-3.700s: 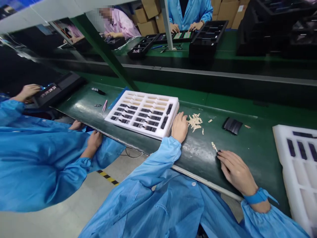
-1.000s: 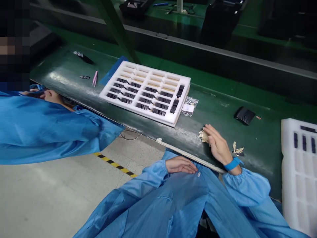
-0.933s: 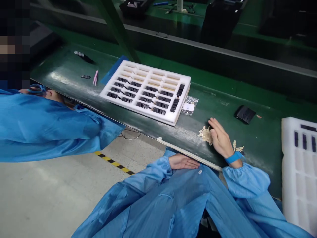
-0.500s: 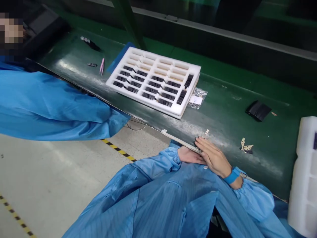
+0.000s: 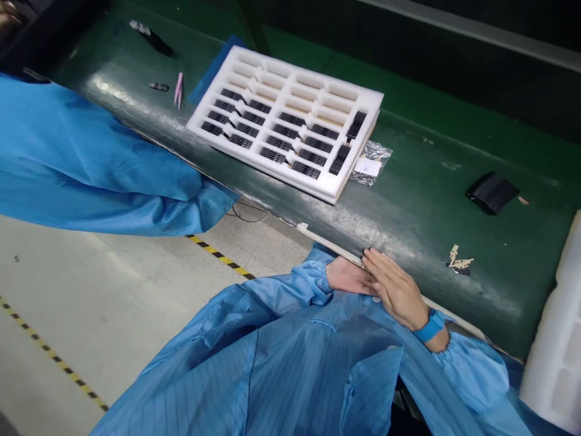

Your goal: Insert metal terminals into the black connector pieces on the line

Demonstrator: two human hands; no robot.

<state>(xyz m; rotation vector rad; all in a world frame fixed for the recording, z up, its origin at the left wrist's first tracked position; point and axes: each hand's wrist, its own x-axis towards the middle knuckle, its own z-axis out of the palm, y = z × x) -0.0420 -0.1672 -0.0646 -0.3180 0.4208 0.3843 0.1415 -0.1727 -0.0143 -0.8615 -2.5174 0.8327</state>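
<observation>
My right hand (image 5: 398, 295) lies flat, fingers loose, on the belt (image 5: 408, 212) edge, over my left hand (image 5: 345, 280), which is perhaps cupped; I can't tell. Scraps (image 5: 459, 264) lie right of my 2 hands, nearer the right hand.

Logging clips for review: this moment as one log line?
right hand: flat on belt edge | left hand: below edge, beside right | beige scraps: on belt | foam tray: untouched

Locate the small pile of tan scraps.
Head view, right of centre: the tan scraps lie on the green belt, to the right of the right hand and nearer than the black comb-like part.
</observation>
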